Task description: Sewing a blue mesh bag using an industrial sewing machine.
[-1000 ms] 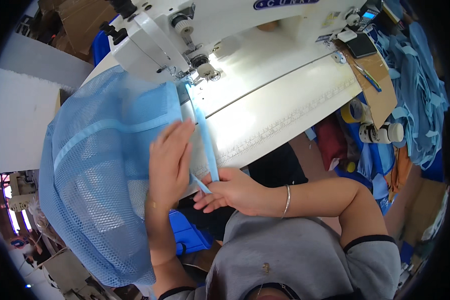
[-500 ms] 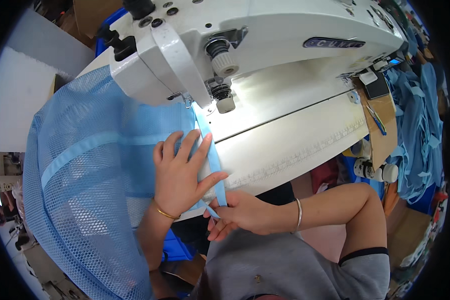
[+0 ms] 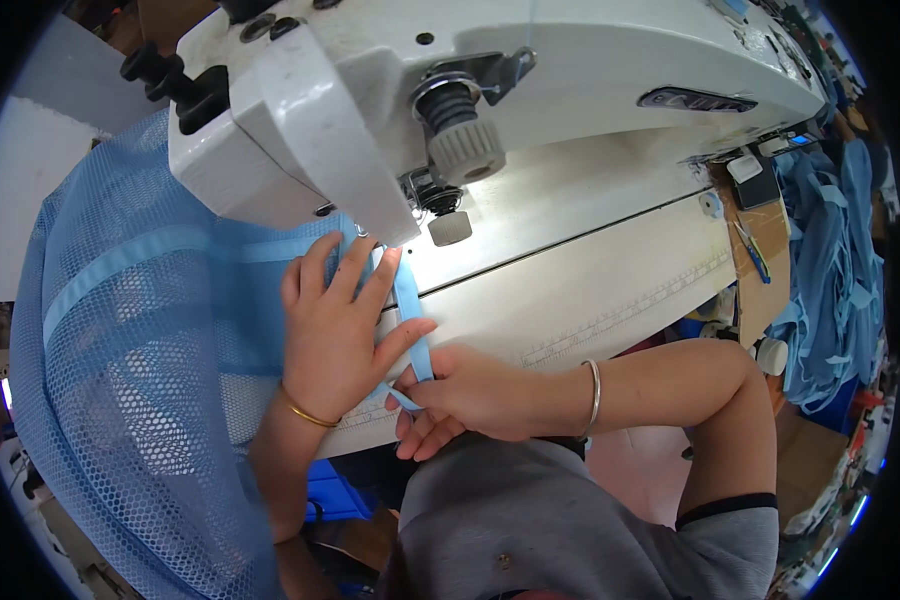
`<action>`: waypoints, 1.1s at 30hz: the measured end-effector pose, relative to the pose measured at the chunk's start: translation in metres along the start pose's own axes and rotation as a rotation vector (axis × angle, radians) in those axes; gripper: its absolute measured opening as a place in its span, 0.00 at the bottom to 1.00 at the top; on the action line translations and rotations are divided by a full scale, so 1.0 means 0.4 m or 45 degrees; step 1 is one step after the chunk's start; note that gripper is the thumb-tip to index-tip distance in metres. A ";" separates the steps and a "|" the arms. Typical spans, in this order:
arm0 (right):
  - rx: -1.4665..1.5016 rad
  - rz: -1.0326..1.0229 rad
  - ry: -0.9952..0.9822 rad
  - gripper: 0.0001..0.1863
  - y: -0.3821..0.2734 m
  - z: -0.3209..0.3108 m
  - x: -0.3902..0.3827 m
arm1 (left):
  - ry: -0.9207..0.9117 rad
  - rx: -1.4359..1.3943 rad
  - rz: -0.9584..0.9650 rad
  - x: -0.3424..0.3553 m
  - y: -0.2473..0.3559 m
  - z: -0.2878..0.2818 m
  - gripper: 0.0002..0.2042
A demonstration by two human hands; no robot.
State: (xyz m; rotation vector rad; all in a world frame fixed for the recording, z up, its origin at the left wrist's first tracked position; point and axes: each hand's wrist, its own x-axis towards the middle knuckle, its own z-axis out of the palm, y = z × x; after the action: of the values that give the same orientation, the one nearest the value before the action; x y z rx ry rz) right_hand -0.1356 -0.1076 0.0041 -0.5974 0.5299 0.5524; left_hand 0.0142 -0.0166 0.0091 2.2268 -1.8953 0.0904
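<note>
Left hand [image 3: 335,335]: palm down over the right margin of the blue mesh fabric [image 3: 135,400], fingers spread in a fan, fingertips just short of the stitching area, thumb stretched to the right across the light-blue strip [image 3: 411,310]. Right hand [image 3: 465,395]: to the right of and below the left, thumb and index finger pinching the strip, remaining fingers loosely curled beneath.

Strip: flat, narrow, smooth woven tape, running from below the machine head down to the pinch, with a short folded length to the left of the right fingers. Contact with the needle: hidden, cannot tell.

Mesh fabric: open net of small rounded holes, draped in soft folds over the left side of the desk [image 3: 570,310], crossed by a solid, curved band of lighter blue.

Sewing machine [image 3: 570,85]: glossy white metal casing, rounded edges, ribbed grey tension knob [image 3: 467,150] at the front. Desk: smooth and white, with a printed ruler scale near the front edge. At far right: brown cardboard [image 3: 765,315], flat and stiff, beside limp blue fabric pieces [image 3: 825,285].
</note>
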 end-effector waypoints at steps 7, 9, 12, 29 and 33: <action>0.016 -0.013 0.039 0.11 -0.039 -0.005 0.011 | 0.031 -0.007 0.018 0.011 -0.013 0.002 0.27; 0.016 -0.040 0.073 0.10 -0.053 -0.004 0.013 | 0.033 0.004 0.026 0.015 -0.016 0.003 0.26; 0.006 -0.045 0.077 0.09 -0.071 -0.006 0.014 | 0.058 0.006 0.033 0.020 -0.020 0.003 0.25; 0.099 -0.351 0.152 0.14 -0.073 -0.020 0.020 | -0.040 -0.155 -0.099 -0.127 0.014 -0.094 0.14; 0.119 -0.445 0.225 0.15 -0.056 0.010 0.026 | 0.116 0.179 0.183 -0.191 0.005 -0.048 0.14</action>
State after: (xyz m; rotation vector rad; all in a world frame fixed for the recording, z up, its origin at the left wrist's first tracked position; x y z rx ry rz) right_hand -0.1132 -0.1173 0.0090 -0.6357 0.5987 0.1439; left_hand 0.0014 0.0609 0.0141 2.1280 -2.0548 0.3525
